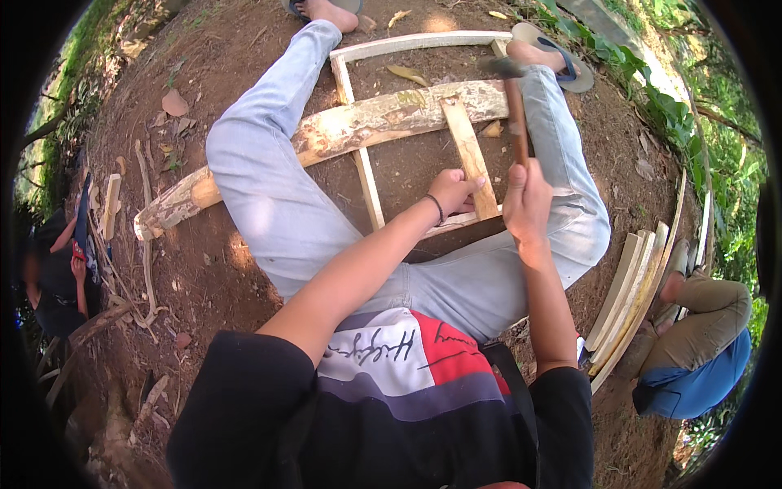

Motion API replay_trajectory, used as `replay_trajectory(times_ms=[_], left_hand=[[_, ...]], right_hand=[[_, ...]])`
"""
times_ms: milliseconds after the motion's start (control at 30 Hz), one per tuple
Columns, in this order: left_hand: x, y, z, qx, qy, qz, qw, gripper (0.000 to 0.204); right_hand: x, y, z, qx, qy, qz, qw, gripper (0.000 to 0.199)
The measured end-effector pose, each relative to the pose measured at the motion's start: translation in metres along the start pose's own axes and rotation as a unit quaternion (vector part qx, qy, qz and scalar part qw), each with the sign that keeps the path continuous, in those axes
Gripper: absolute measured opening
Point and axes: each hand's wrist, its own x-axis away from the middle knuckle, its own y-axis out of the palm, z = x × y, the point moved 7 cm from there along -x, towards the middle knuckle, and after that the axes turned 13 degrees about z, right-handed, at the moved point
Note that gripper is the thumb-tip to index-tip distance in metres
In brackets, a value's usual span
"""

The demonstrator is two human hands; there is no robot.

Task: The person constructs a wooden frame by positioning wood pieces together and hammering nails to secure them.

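Note:
My right hand (528, 200) is closed round the brown handle of a hammer (519, 122). The hammer is held up, and its dark head is blurred near my right knee. With its fingers against the lower end of a short wooden slat (464, 143), my left hand (456, 194) grips that piece; whether a nail is between the fingers cannot be made out. The slat's far end lies across a thick, partly barked log (350, 126). Beneath the log is a frame of pale wooden strips (419, 42), lying on the soil between my legs.
Several cut wooden strips (623, 293) lie to my right, beside a seated person in a blue top (717, 375). Another person (61, 277) sits at the far left, near loose sticks (147, 236). Dry leaves and brown soil surround me; green plants (652, 94) border the upper right.

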Motion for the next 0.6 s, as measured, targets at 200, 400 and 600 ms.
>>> replay_trajectory(times_ms=[200,400,600], left_hand=[[-0.004,-0.001,-0.007,-0.009,-0.023,0.007,1.0,0.024],[-0.01,0.0,-0.003,0.008,-0.008,-0.009,1.0,0.026],[-0.001,0.002,-0.002,-0.006,-0.026,-0.007,1.0,0.026]], right_hand=[[0.025,0.047,0.038,0.193,0.054,-0.139,0.97,0.033],[-0.038,-0.036,-0.02,-0.106,0.052,0.102,0.988,0.032],[-0.002,0.028,0.042,0.203,0.045,-0.098,0.973,0.033]])
